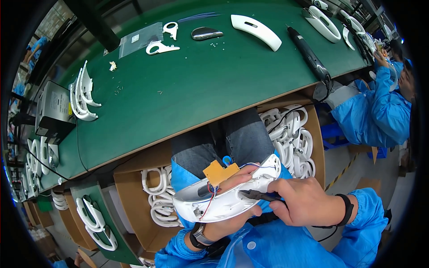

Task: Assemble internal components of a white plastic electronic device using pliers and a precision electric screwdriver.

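Observation:
My left hand cradles a white curved plastic housing over my lap, open side up. A small tan circuit board with red and blue wires sticks out of the housing. My right hand grips a dark pointed hand tool whose tip touches the housing's inner edge. Both sleeves are blue; a watch sits on my left wrist and a black strap on my right.
A green workbench lies ahead with white shells, a black electric screwdriver, handle parts, loose screws and a plastic bag. Cardboard boxes of white parts flank my knees. Another person in blue sits at right.

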Motion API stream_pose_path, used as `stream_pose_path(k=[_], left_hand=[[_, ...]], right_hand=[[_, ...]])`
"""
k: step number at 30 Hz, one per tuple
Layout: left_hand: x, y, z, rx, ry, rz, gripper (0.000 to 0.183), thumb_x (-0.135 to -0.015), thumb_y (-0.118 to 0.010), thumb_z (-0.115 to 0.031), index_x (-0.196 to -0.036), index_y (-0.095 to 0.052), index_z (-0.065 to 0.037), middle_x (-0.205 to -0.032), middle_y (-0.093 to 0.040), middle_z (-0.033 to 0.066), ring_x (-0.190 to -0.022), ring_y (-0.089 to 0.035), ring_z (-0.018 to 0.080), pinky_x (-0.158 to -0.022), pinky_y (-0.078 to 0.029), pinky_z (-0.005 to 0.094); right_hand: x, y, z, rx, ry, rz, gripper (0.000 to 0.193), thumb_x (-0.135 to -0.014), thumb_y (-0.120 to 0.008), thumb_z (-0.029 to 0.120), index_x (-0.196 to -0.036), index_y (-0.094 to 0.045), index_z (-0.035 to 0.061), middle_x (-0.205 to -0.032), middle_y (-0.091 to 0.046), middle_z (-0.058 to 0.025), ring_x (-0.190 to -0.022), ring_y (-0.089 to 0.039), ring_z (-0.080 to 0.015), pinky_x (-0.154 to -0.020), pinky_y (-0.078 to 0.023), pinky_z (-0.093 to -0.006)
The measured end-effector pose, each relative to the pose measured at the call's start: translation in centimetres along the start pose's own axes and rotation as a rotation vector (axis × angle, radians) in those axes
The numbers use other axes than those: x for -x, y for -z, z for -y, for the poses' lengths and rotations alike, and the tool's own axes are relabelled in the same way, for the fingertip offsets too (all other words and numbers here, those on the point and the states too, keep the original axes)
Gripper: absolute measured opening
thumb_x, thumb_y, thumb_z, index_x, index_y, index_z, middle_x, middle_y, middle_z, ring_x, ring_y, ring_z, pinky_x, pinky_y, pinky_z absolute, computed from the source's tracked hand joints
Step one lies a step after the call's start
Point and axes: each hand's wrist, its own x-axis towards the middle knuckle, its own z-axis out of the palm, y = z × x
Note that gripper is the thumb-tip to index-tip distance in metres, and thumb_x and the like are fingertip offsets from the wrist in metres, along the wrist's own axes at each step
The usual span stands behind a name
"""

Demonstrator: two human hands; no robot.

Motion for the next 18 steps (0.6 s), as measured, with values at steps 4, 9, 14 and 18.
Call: stream_pose_path(k=[4,9,14,18], left_hand=[[0.2,0.1,0.1,0.018,0.008,0.026,0.075,-0.074,-0.085,-0.028,-0.135,-0.048,-0.005,-0.138,-0.051,0.0228,-0.127,-0.053,0.0350,-0.104,-0.045,0.0429],[0.7,0.1,0.0,-0.008,0.060,0.007,0.074,-0.076,-0.085,-0.028,-0.135,-0.047,-0.003,-0.139,-0.051,0.0224,-0.127,-0.053,0.0335,-0.104,-0.045,0.0432],[0.6,0.4,-0.6,-0.022,0.091,0.009,0.074,-0.078,-0.084,-0.026,-0.136,-0.045,-0.001,-0.138,-0.052,0.0218,-0.128,-0.052,0.0321,-0.105,-0.043,0.0427],[0.6,0.7,-0.7,-0.019,0.105,-0.028,0.072,-0.079,-0.083,-0.025,-0.135,-0.045,0.001,-0.136,-0.053,0.0211,-0.127,-0.052,0.0315,-0.105,-0.042,0.0423]], right_hand=[[0.0,0.0,0.0,0.087,0.066,0.008,0.026,-0.086,-0.067,0.023,-0.101,-0.053,0.0061,-0.076,-0.064,-0.0102,-0.060,-0.066,-0.0277,-0.046,-0.049,-0.0372],[-0.5,0.8,-0.1,0.130,0.038,0.137,0.025,-0.088,-0.065,0.025,-0.101,-0.055,0.0066,-0.077,-0.064,-0.0090,-0.058,-0.065,-0.0281,-0.045,-0.050,-0.0368],[-0.8,1.0,-0.1,0.092,0.017,0.133,0.025,-0.089,-0.063,0.025,-0.103,-0.055,0.0065,-0.078,-0.065,-0.0097,-0.058,-0.065,-0.0307,-0.046,-0.052,-0.0403],[-1.7,2.8,0.4,-0.015,-0.115,0.271,0.034,-0.089,-0.062,0.026,-0.118,-0.056,0.0080,-0.078,-0.067,-0.0107,-0.061,-0.066,-0.0324,-0.050,-0.052,-0.0428]])
